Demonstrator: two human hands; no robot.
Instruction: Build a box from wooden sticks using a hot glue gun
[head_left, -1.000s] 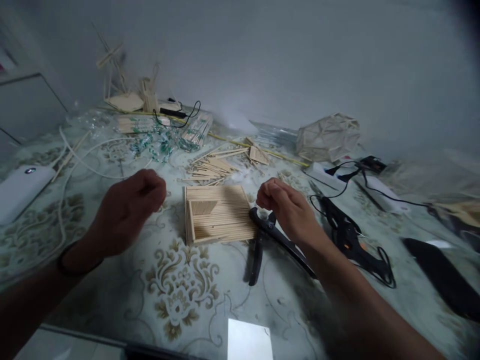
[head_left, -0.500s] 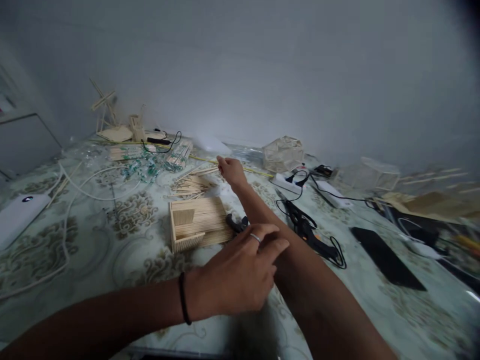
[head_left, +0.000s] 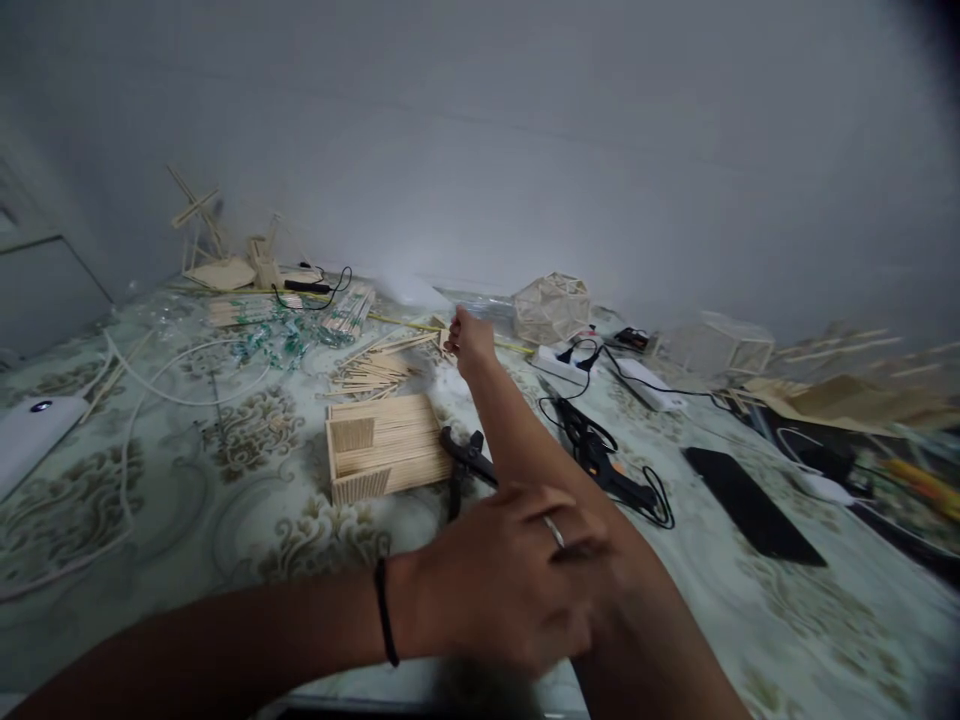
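Head view: right hand (head_left: 472,343) near wooden sticks (head_left: 377,373), left hand (head_left: 502,585) by right forearm (head_left: 521,435), each grip unclear; green wrappers (head_left: 279,345) illegible.

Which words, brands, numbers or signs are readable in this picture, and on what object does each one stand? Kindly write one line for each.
No text can be read with certainty.
Long white plastic device: a pale mark in its dark oval, too small to read.
Clear plastic packets of pale wooden sticks: green marks, too blurred to read.
Black electric glue gun: no readable lettering.
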